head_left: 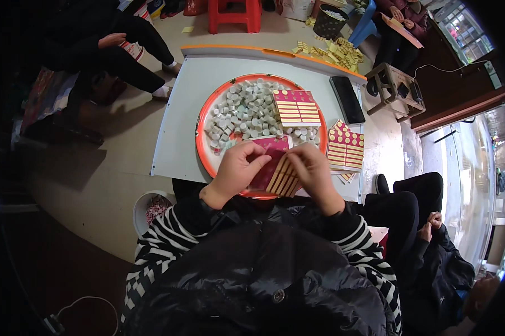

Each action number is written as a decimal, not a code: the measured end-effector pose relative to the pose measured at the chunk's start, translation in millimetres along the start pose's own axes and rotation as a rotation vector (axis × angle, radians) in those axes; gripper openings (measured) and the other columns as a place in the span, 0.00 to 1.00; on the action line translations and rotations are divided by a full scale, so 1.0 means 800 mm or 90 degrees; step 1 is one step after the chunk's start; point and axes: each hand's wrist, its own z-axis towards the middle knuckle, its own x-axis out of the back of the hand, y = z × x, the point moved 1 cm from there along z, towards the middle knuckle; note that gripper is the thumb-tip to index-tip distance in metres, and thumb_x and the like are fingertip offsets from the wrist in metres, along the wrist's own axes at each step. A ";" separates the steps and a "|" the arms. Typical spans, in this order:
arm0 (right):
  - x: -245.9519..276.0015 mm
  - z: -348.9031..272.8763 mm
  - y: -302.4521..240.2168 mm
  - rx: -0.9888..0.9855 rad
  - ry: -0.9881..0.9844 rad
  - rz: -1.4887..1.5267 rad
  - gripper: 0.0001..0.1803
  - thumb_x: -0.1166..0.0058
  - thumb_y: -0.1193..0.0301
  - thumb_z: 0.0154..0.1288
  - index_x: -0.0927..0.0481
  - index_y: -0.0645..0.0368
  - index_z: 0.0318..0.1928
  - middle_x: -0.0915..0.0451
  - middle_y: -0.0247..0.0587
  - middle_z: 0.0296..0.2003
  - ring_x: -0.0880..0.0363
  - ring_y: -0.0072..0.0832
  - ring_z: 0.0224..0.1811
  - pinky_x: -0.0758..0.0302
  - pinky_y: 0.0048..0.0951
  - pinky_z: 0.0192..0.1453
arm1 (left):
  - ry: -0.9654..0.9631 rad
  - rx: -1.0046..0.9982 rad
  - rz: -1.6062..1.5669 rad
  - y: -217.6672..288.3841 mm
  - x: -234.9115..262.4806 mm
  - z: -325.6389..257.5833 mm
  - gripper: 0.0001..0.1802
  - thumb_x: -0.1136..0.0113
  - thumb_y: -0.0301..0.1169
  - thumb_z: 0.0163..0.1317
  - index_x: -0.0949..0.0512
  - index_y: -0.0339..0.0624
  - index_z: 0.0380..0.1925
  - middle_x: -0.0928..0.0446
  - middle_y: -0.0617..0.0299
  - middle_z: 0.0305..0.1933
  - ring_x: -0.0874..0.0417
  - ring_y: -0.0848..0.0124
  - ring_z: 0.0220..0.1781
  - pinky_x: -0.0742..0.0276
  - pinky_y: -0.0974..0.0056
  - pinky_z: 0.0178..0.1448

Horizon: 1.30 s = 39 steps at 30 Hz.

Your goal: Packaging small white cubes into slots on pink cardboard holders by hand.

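Over the near part of a round red-rimmed tray (201, 147), both of my hands are at a dark red sheet with gold stripes (282, 176). My left hand (237, 171) is closed in a pinch at the sheet's left side; what lies between its fingertips is too small to make out. My right hand (315, 172) pinches the striped part at its upper right edge. Many small whitish cylinders (244, 106) fill the tray. Another red sheet with gold dots and stripes (297, 109) rests on them at the right.
Right of the tray lie a black phone (346, 99) and a pile of similar sheets (345, 150) on the white table (174, 134). A white bucket (143, 215) stands at the left. Yellow pieces (333, 53) are heaped beyond the table. Other people sit around.
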 end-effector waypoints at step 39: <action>-0.002 0.012 0.002 0.174 -0.015 -0.337 0.22 0.35 0.72 0.50 0.23 0.59 0.48 0.26 0.46 0.47 0.27 0.45 0.49 0.29 0.42 0.55 | -0.008 -0.174 0.463 0.001 -0.009 0.010 0.23 0.27 0.31 0.44 0.22 0.40 0.42 0.29 0.55 0.44 0.27 0.55 0.51 0.29 0.55 0.55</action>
